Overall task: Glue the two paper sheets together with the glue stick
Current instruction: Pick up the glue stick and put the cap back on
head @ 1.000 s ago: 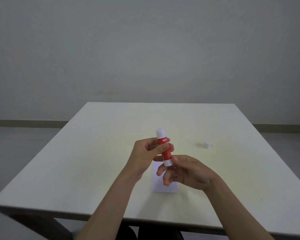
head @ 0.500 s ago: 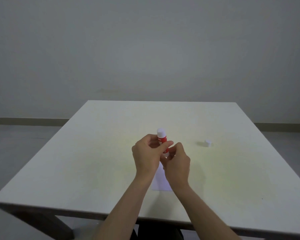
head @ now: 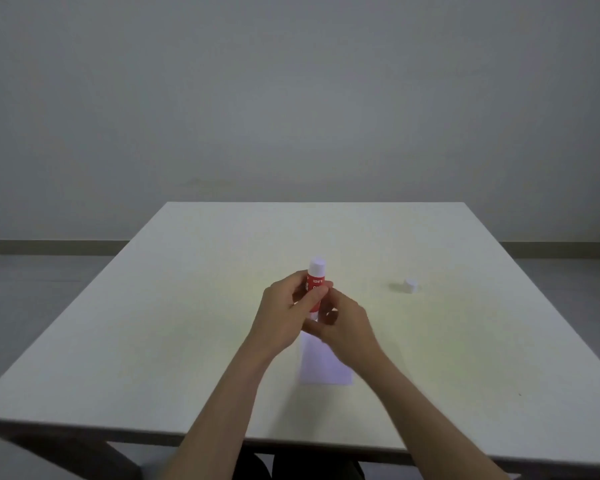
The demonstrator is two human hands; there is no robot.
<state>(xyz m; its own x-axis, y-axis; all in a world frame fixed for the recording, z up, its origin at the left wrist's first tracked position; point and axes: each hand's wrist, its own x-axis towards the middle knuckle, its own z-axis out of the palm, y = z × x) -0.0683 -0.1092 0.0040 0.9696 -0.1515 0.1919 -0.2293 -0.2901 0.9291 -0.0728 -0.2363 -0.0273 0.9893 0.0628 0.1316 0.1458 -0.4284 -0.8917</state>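
A red glue stick [head: 315, 281] with a white top stands upright above the table, held around its red body by my left hand [head: 286, 311]. My right hand [head: 343, 323] pinches the stick's lower end from the right, fingers curled around its base. Beneath both hands white paper [head: 323, 365] lies flat on the table, partly hidden by my wrists; I cannot tell whether it is one sheet or two stacked. A small white cap [head: 410, 285] lies on the table to the right, apart from the hands.
The pale table [head: 153, 323] stretches wide on every side, its front edge close to my body. A grey wall and floor lie beyond the far edge.
My right hand rose from a low, open pose under the stick to grip its bottom end, then shifted slightly right. The left hand kept the stick upright throughout.
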